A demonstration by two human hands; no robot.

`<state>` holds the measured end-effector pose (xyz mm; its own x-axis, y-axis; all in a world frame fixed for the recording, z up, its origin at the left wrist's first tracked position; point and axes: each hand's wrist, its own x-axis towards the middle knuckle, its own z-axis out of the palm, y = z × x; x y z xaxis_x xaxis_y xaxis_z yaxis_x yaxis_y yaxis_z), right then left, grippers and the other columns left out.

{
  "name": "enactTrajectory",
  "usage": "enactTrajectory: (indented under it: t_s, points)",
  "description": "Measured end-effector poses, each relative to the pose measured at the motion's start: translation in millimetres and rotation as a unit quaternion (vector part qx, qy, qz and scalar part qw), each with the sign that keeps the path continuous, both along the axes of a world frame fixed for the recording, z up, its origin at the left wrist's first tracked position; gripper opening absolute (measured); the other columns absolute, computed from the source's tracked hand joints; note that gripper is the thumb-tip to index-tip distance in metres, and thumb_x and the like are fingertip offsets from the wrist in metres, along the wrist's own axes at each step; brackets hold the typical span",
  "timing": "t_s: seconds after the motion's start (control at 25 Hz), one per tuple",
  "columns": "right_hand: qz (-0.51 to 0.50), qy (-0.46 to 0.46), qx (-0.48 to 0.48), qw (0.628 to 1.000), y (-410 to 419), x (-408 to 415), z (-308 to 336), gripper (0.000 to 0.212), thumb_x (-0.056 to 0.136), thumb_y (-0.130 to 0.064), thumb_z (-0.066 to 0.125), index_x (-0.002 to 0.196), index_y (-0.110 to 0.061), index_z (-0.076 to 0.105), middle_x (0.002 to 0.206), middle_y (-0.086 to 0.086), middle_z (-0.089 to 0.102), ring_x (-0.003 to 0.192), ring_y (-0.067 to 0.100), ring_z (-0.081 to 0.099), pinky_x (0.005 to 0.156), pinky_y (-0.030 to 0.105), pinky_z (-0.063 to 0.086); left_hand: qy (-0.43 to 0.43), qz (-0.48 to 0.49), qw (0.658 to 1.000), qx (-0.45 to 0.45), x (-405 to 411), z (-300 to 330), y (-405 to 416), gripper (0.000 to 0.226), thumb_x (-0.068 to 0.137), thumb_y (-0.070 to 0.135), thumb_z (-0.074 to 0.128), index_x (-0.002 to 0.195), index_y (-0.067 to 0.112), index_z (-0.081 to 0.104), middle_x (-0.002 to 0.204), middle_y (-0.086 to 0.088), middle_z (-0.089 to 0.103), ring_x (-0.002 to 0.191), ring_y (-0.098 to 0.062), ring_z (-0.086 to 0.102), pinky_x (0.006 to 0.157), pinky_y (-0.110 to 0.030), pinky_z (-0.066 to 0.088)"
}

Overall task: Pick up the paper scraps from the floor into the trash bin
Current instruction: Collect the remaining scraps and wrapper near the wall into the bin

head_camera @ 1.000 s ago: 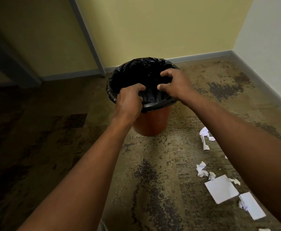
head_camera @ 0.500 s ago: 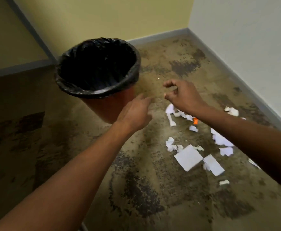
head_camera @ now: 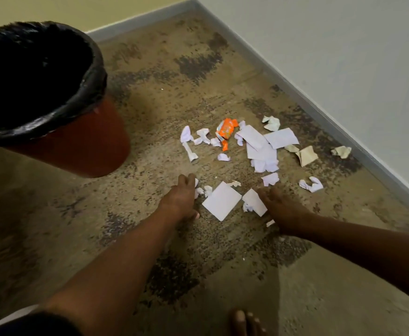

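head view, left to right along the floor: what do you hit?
trash bin → left hand → square white sheet → right hand → curled white scrap → tan crumpled scrap

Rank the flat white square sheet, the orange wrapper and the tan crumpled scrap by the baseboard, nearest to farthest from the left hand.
From the left hand:
1. Flat white square sheet, just to its right.
2. Orange wrapper, farther ahead, mid-pile.
3. Tan crumpled scrap, far right by the baseboard.
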<state>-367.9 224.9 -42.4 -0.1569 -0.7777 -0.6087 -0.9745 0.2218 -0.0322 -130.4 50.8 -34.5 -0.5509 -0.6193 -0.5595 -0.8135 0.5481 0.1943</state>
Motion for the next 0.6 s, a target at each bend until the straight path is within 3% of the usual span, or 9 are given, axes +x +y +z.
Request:
enactTrajectory:
  t_s: [0.08, 0.2, 0.28, 0.48, 0.6]
  points:
    - [-0.018, -0.019, -0.028, 0.999, 5, 1, -3, 0.129, 0.066, -0.020, 0.087, 0.152, -0.017, -0.009, 0.160, 0.014, -0.001, 0.146, 0.036, 0.012, 0.115, 0.047, 0.023, 0.006, 0.010, 1.000, -0.023, -5, -7, 2, 0.105, 0.063, 0.034, 0.094, 0.143, 0.015, 0.028, 0.137, -0.014, 0.035, 0.113, -0.036, 0.057, 0.090, -0.047, 0.053]
    - [-0.035, -0.049, -0.082, 0.995, -9, -1, -8, 0.124, 0.067, -0.016, 0.086, 0.152, -0.014, -0.004, 0.152, 0.018, 0.020, 0.134, 0.036, 0.039, 0.104, 0.045, 0.040, 0.009, 0.016, 0.999, -0.042, -6, -12, 1, 0.095, 0.069, 0.032, 0.090, 0.143, 0.009, 0.034, 0.136, -0.015, 0.037, 0.115, -0.035, 0.056, 0.094, -0.045, 0.052]
    - [-0.032, -0.061, -0.090, 0.994, -23, -1, -10, 0.119, 0.069, -0.017, 0.086, 0.151, -0.012, 0.001, 0.150, 0.019, 0.023, 0.125, 0.036, 0.049, 0.098, 0.044, 0.048, 0.021, 0.025, 0.999, -0.043, -6, -12, 2, 0.091, 0.072, 0.032, 0.088, 0.143, 0.009, 0.036, 0.137, -0.013, 0.038, 0.116, -0.034, 0.056, 0.095, -0.045, 0.051]
    - [0.005, -0.074, -0.120, 0.990, -56, 8, -9, 0.109, 0.069, -0.016, 0.085, 0.149, -0.011, 0.011, 0.148, 0.020, 0.025, 0.118, 0.037, 0.055, 0.094, 0.045, 0.051, 0.085, 0.017, 0.996, -0.009, -21, -9, 21, 0.083, 0.073, 0.031, 0.087, 0.141, 0.010, 0.043, 0.142, -0.008, 0.037, 0.114, -0.028, 0.058, 0.097, -0.038, 0.049]
    - [0.028, -0.083, -0.121, 0.989, -70, 13, -13, 0.112, 0.065, -0.015, 0.087, 0.148, -0.014, 0.012, 0.144, 0.018, 0.029, 0.116, 0.038, 0.056, 0.094, 0.046, 0.051, 0.100, 0.031, 0.994, 0.003, -32, -11, 32, 0.094, 0.067, 0.038, 0.090, 0.143, 0.010, 0.040, 0.144, -0.007, 0.034, 0.119, -0.029, 0.054, 0.099, -0.040, 0.049]
